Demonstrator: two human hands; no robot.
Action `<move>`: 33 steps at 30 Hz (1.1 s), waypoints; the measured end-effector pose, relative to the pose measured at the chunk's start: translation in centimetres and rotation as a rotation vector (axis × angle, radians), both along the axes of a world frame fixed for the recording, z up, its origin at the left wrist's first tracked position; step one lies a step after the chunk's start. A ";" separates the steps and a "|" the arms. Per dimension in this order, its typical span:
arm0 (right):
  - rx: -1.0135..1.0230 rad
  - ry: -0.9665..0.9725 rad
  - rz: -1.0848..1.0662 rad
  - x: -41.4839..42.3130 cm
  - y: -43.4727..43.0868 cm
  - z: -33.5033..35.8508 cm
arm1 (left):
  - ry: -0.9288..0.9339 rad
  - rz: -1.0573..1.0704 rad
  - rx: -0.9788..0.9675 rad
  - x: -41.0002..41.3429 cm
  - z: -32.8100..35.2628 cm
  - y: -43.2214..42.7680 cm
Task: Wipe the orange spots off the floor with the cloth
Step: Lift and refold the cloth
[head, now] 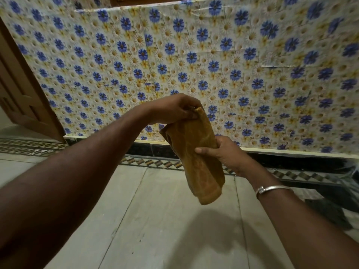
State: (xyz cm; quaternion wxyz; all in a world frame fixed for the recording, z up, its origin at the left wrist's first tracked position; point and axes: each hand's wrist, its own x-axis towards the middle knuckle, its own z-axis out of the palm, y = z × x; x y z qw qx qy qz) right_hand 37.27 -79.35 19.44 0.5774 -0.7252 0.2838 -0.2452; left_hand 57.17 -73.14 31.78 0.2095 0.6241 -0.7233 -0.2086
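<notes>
Hanging mid-air between both hands: one folded tan cloth (198,171), above the pale floor (155,210) and touching neither it nor the wall. Left hand (174,110) pinches its top end. Right hand (225,154) curls round its middle, one metal bangle (272,189) on that wrist. Behind: floral wall covering (194,55), one patterned tile border (155,163), wooden door (23,94) at left, one dark blurred object (330,210) at right. Both forearms hide part of the floor.
</notes>
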 end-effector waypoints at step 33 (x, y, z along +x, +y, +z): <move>0.433 -0.176 -0.321 0.2 0.6 1.0 | -0.439 -0.140 -0.564 -3.9 -12.2 4.9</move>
